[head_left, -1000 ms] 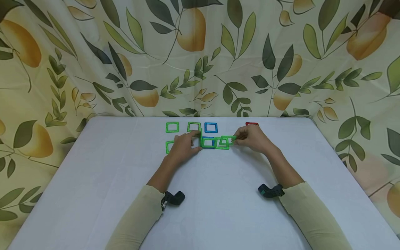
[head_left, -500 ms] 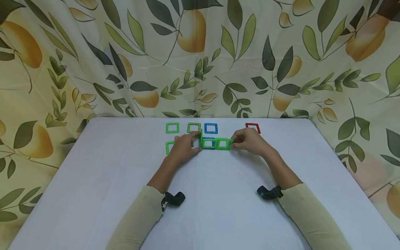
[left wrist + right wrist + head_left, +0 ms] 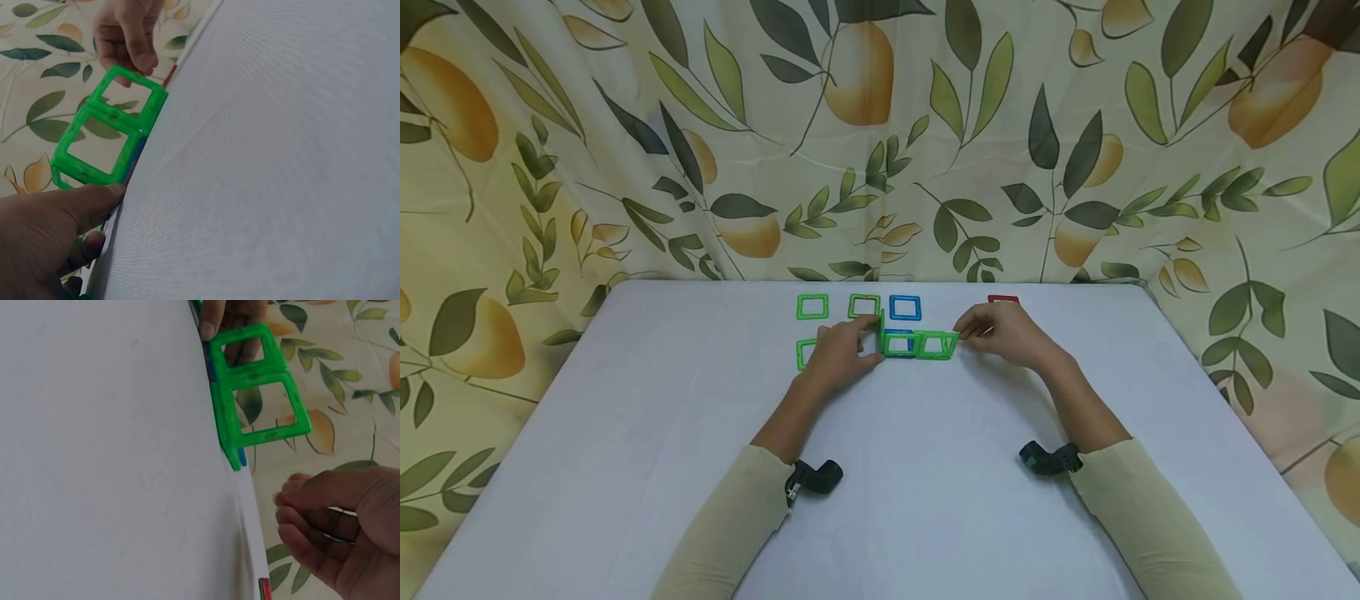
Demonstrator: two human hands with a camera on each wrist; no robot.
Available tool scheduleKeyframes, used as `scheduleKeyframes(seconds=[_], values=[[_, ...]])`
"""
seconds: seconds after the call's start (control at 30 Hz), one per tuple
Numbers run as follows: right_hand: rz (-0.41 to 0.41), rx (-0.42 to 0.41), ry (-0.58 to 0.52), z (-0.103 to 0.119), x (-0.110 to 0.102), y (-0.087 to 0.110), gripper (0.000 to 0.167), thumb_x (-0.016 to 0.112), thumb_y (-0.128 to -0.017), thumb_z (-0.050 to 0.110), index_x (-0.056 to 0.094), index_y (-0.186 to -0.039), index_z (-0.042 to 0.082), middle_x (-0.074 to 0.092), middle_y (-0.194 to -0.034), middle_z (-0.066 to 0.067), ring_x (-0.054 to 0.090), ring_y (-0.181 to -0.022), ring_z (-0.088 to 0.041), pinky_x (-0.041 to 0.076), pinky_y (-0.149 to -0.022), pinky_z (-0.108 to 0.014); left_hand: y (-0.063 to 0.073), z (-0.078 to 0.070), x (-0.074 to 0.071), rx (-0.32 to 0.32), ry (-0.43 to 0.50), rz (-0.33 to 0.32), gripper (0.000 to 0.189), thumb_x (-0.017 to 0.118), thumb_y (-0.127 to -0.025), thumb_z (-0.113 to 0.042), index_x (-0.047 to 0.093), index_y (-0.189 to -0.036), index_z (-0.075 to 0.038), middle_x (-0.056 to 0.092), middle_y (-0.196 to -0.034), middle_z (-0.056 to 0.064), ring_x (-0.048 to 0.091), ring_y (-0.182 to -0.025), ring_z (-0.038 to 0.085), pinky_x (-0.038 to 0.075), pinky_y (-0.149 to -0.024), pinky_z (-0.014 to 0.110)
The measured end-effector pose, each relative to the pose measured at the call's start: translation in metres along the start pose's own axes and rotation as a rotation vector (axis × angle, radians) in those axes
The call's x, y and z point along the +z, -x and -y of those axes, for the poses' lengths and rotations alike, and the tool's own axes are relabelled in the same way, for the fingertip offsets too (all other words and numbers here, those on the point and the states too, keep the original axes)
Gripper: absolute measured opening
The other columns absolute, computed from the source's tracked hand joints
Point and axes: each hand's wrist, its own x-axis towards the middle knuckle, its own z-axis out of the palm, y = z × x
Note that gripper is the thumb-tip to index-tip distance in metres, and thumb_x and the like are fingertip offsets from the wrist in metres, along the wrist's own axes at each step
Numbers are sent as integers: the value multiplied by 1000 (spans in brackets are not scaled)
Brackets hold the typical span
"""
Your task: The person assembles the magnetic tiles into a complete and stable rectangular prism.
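Observation:
Green square magnetic tiles stand joined in a row at the table's far side, two of them facing front: a left tile (image 3: pixel 84 170) and a right tile (image 3: pixel 275 434). Another upright green tile (image 3: pixel 882 332) stands edge-on at the row's left end. My left hand (image 3: pixel 837 357) pinches that end tile between thumb and fingers; its far fingertips are partly hidden. My right hand (image 3: pixel 1009 335) hovers just right of the row, fingers loosely curled, holding nothing; the right wrist view shows a gap between it and the tiles. Blue shows low behind the green frames.
Flat on the white table (image 3: pixel 917 467) lie a green tile (image 3: pixel 812 317), a second green tile (image 3: pixel 865 296) and a blue tile (image 3: pixel 906 318). Another green tile (image 3: pixel 801 356) is partly behind my left hand. A red tile (image 3: pixel 1003 297) lies behind my right hand.
My right hand brought a green tile down and left against the row, then let it go and drew slightly away. My left hand stays in place.

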Motion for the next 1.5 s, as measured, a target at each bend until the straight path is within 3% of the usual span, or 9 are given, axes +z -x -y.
scheduleKeyframes(seconds=[0.17, 0.3, 0.6, 0.77, 0.93, 1.1, 1.23, 1.33, 1.5], values=[[-138, 96, 65, -10, -11, 2, 23, 72, -96, -1, 74, -118, -3, 71, -115, -17, 64, -106, -35, 52, -93, -49, 1, -1, -2, -1, -11, -1, 65, 85, -92, -28, 58, -150, -17, 71, -110, -2, 57, -84, 19, 34, -87, 42], [-218, 171, 111, -21, -15, 1, 31, 71, -97, 3, 71, -128, -3, 64, -128, -24, 57, -117, -43, 48, -98, -57, 2, -3, -2, -1, -11, 0, 69, 86, -90, -30, 57, -151, -15, 72, -122, 0, 58, -86, 19, 34, -86, 42], [-197, 314, 155, -53, -16, -1, 69, 69, -99, 14, 38, -160, 1, 42, -157, -29, 33, -138, -51, 38, -109, -66, 1, -3, -1, -3, 11, -11, 69, 85, -91, -35, 57, -151, -15, 71, -128, 1, 58, -85, 18, 33, -86, 42], [-117, 344, 160, -62, -16, 0, 76, 62, -102, 19, 25, -166, 4, 41, -157, -31, 27, -141, -51, 36, -110, -67, 0, -1, 0, 16, 25, -5, 65, 85, -92, -32, 59, -149, -16, 72, -127, -1, 57, -84, 18, 32, -86, 42], [-127, 300, 180, -64, -17, 1, 68, 67, -100, 16, 38, -159, -2, 44, -156, -29, 34, -135, -50, 37, -109, -64, -1, 1, 0, 24, 34, 5, 65, 85, -92, -31, 59, -150, -17, 72, -121, -2, 56, -82, 17, 32, -86, 42], [-146, 280, 189, -63, -16, 0, 60, 70, -98, 13, 49, -152, -4, 47, -152, -30, 39, -130, -48, 37, -108, -62, -1, 2, 0, 19, 53, 12, 69, 85, -91, -29, 56, -152, -15, 70, -131, 0, 58, -85, 20, 33, -87, 43], [-141, 286, 194, -62, -16, 0, 59, 70, -98, 12, 50, -150, -5, 46, -151, -31, 39, -130, -49, 36, -108, -62, -1, 2, 0, 26, 44, 9, 68, 86, -91, -29, 57, -151, -14, 65, -143, 3, 62, -112, 23, 35, -95, 47], [-136, 302, 185, -61, -16, 1, 59, 71, -98, 13, 50, -150, -4, 48, -147, -31, 40, -130, -48, 37, -108, -62, -1, 2, 1, 30, 7, 7, 65, 85, -91, -31, 60, -148, -14, 59, -149, 6, 53, -135, 26, 36, -99, 49], [-130, 346, 135, -58, -20, 3, 62, 77, -96, 15, 51, -149, -4, 51, -132, -28, 43, -123, -44, 42, -104, -60, -1, -1, -1, 27, -54, -21, 63, 86, -90, -39, 64, -144, -15, 60, -143, 9, 52, -133, 28, 38, -96, 47]])
